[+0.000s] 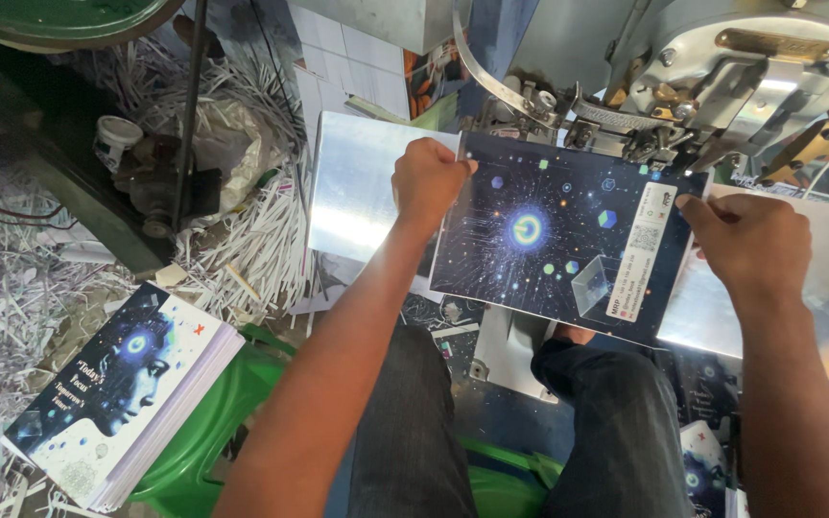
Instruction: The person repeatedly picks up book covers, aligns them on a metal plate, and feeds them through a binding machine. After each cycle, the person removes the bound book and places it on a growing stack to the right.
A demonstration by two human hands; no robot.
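Shredded white paper strips [11, 278] cover the floor on the left side of the work area, around a dark machine base [98, 192] and a small white container [115, 139]. A polished metal surface [352, 187] extends from the machine, with a second reflective section at the right edge of the view.

Centre frame: a dark booklet cover [554, 245] printed with a glowing blue burst and small coloured cubes lies flat, its far edge positioned under the grey stitching head [712, 67] of the machine. A white label strip runs along the right side of the cover.

Left hand [429, 177]: closed, fingers curled onto the upper left corner of the booklet cover, pinching that corner. Right hand [750, 240]: fingers bent, fingertips pressing against the right edge of the cover near the label strip. The cover therefore spans the gap between both hands, with each hand at one side edge.

Below the cover, the person's knees in dark trousers [616, 422] are visible, seated on a green plastic stool [203, 432]. A stack of finished booklets [122, 393] rests on that green stool at lower left, well apart from both hands.
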